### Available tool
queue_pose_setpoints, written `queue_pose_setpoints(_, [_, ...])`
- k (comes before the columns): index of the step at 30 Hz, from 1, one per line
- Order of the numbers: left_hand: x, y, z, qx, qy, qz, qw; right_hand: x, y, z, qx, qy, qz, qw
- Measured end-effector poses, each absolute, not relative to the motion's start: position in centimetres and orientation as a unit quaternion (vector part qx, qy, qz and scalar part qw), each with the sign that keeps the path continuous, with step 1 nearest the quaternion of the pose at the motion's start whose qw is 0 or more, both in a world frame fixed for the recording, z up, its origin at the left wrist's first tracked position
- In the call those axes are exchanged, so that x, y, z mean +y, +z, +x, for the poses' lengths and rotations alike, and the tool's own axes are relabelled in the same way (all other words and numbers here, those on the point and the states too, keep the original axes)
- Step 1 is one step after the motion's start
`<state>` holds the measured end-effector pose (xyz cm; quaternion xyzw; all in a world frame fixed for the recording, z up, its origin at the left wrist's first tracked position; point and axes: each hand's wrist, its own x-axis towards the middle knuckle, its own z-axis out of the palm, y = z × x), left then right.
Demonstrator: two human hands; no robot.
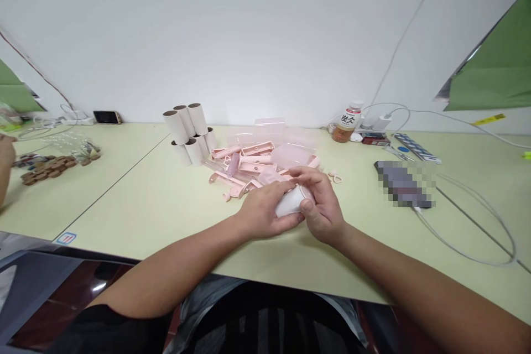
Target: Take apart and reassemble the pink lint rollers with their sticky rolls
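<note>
Both of my hands are closed around a white roll (289,202) above the near part of the table. My left hand (261,209) wraps its left side, with the thumb on top and fingers beneath. On the right end, my right hand (324,204) curls its fingers over the top and presses its thumb near the rim. Just beyond my hands lies a pile of pink plastic parts (255,166), with clear pink plastic sheets (290,156) behind and among them. A purple-pink translucent cylinder (233,164) rests in the pile.
Several white cardboard tubes (199,120) stand stacked left of the pile. At the back right are a drink bottle (344,124), chargers and cables. A phone (402,183) with a white cable lies to the right. Far left, another person's hand (5,157) is near brown discs (50,168).
</note>
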<state>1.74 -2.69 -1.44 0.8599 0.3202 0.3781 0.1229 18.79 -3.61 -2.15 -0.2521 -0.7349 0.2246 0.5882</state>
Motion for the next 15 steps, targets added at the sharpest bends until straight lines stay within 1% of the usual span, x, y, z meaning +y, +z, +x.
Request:
queue_pose_setpoints(5, [-2.0, -1.1, 0.8, 0.348, 0.404, 0.827, 0.18, -3.3, -2.1, 19.8, -0.749, 0.195, -0.277, 0.57])
queue_pose_setpoints(8, [-1.3, -1.1, 0.0, 0.363, 0.431, 0.806, 0.183, -3.1, -1.9, 20.4, -0.758, 0.163, -0.303, 0.554])
queue_pose_setpoints(12, [-0.9, -1.2, -0.3, 0.37, 0.441, 0.8, 0.17, -3.5, -1.7, 20.2, -0.722, 0.135, -0.316, 0.601])
queue_pose_setpoints(13, [-0.9, -1.2, -0.3, 0.367, 0.438, 0.802, 0.172, -3.6, -1.6, 20.0, -0.725, 0.127, -0.313, 0.6])
queue_pose_setpoints(15, [-1.0, -1.2, -0.3, 0.359, 0.434, 0.807, 0.176, -3.9, -1.3, 19.7, -0.777, 0.11, -0.298, 0.544])
